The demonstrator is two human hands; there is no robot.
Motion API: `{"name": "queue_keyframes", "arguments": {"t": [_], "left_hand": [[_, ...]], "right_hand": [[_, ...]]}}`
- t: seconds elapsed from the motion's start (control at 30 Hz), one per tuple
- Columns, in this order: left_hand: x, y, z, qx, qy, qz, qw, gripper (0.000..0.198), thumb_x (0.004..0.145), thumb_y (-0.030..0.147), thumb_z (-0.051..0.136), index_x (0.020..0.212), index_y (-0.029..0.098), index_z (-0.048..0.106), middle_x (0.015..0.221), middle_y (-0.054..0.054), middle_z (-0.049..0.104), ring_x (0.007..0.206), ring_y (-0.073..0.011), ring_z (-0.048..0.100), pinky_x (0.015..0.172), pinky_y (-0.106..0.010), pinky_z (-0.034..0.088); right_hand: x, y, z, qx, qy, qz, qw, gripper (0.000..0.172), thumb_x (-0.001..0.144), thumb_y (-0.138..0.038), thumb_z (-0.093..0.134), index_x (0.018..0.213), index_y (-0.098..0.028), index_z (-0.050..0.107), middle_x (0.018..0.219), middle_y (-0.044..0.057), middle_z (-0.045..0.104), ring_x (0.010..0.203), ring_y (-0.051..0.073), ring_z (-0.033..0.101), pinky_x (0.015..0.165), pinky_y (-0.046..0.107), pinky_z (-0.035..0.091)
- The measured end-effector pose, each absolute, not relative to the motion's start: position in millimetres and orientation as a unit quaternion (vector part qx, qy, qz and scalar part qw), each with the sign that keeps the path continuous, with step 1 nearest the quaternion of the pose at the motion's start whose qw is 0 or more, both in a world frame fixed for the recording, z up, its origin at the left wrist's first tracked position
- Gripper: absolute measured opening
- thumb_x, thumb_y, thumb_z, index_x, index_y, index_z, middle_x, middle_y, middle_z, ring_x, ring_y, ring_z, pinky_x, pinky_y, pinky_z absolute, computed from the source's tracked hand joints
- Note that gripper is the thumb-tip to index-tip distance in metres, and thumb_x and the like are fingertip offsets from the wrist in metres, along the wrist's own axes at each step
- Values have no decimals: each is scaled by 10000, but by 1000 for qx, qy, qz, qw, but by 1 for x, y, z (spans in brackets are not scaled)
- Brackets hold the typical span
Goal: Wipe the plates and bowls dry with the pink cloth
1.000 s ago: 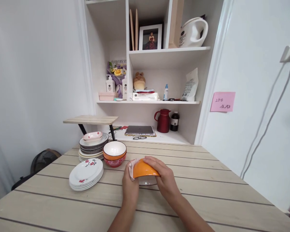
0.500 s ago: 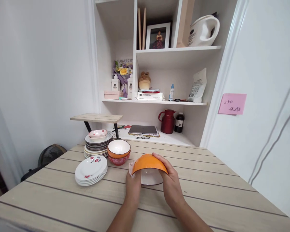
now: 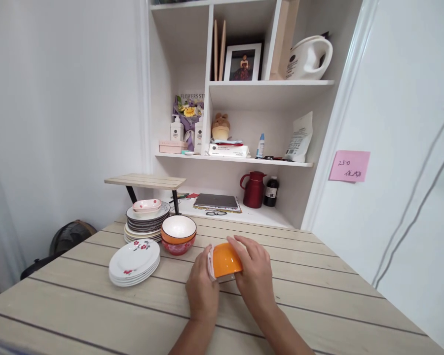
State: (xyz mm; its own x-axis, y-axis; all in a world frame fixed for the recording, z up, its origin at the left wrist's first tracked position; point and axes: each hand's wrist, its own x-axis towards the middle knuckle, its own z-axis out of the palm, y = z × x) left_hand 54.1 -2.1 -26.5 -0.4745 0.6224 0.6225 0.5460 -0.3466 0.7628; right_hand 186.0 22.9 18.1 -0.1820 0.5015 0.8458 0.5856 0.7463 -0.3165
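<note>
Between my two hands an orange bowl (image 3: 226, 258) is held tilted above the table, its glossy outer side facing up toward me. My left hand (image 3: 203, 282) grips its left side through a pale pinkish cloth (image 3: 210, 264). On the right, my right hand (image 3: 254, 268) has its fingers curved over the bowl's wall. To the left stand two stacked bowls, an orange one with a white inside (image 3: 178, 227) on top of a red patterned bowl (image 3: 178, 247). The bowl's inside is mostly hidden from view.
A stack of white flowered plates (image 3: 133, 262) lies left of my hands. Behind it are stacked dark-rimmed plates (image 3: 148, 224) topped by a small dotted dish (image 3: 147, 205). A low wooden stand (image 3: 145, 181), a laptop (image 3: 216, 200) and a red jug (image 3: 253, 190) are at the back.
The bowl has turned in my hands, so more of its orange outside shows and its white inside is hidden. My right hand's fingers have shifted over it. The camera view has shifted slightly.
</note>
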Motion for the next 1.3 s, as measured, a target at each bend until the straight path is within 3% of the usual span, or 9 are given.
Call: {"name": "queue_keyframes", "arguments": {"t": [0.1, 0.23, 0.47, 0.67, 0.77, 0.9, 1.03, 1.17, 1.3], "left_hand": [[56, -4, -25, 560, 584, 587, -27, 693, 720, -18, 445, 1318, 297, 593, 1265, -57, 671, 1177, -265, 607, 984, -412, 480], [57, -2, -23, 565, 567, 599, -32, 632, 767, 24, 444, 1316, 297, 598, 1238, -64, 679, 1161, -258, 605, 985, -407, 472], [57, 3, -14, 438, 487, 726, 211, 433, 707, 181, 614, 1133, 213, 684, 1104, -75, 734, 1037, -260, 673, 909, -366, 526], [57, 1, -14, 415, 476, 744, 217, 297, 765, 283, 624, 1024, 166, 712, 987, -102, 753, 961, -261, 693, 864, -362, 543], [55, 0, -18, 406, 479, 750, 208, 347, 745, 254, 636, 1077, 169, 693, 1061, -111, 740, 1052, -277, 668, 927, -381, 515], [51, -1, -23, 415, 483, 758, 138, 516, 666, 194, 688, 1179, 235, 649, 1176, -82, 705, 1140, -290, 626, 979, -398, 488], [49, -2, -23, 475, 542, 693, 36, 594, 677, 72, 571, 1236, 266, 623, 1191, -72, 689, 1146, -283, 619, 986, -407, 475], [52, -4, -21, 527, 588, 613, -29, 636, 706, 32, 494, 1289, 264, 599, 1181, -96, 665, 1105, -288, 626, 886, -398, 514], [55, -4, -17, 529, 555, 642, -13, 587, 747, 59, 501, 1279, 282, 609, 1156, -86, 659, 1062, -256, 638, 833, -350, 522]], "right_hand": [[186, 22, 16, -349, -778, -29, 521, 585, 722, 8, 452, 1150, -317, 683, 1198, 46, 686, 1145, 299, 578, 988, 523, 424], [188, 27, 10, -323, -744, 109, 575, 509, 748, -40, 449, 1091, -299, 720, 1191, 42, 702, 1116, 256, 617, 967, 444, 491], [187, 24, 20, -301, -595, 355, 655, 371, 785, -181, 512, 1077, -252, 729, 1238, 57, 689, 1198, 268, 594, 1048, 464, 447], [180, 22, 21, -279, -527, 500, 628, 329, 831, -286, 584, 1149, -264, 666, 1271, 84, 670, 1111, 294, 649, 880, 426, 550], [184, 25, 20, -309, -591, 434, 606, 380, 848, -308, 584, 1224, -257, 617, 1265, 94, 665, 1121, 296, 638, 913, 442, 532], [190, 25, 20, -343, -688, 189, 610, 546, 821, -181, 549, 1360, -260, 510, 1321, 103, 614, 1181, 297, 585, 994, 511, 461], [187, 21, 18, -331, -737, 8, 590, 639, 770, -44, 458, 1347, -308, 530, 1297, 72, 624, 1211, 292, 557, 1015, 548, 418], [186, 22, 13, -355, -765, 12, 538, 666, 733, -22, 457, 1313, -323, 582, 1307, 55, 630, 1195, 285, 579, 987, 511, 469], [190, 25, 12, -332, -736, 117, 578, 554, 773, -56, 458, 1227, -304, 654, 1325, 47, 630, 1235, 264, 564, 1045, 484, 452]]}}
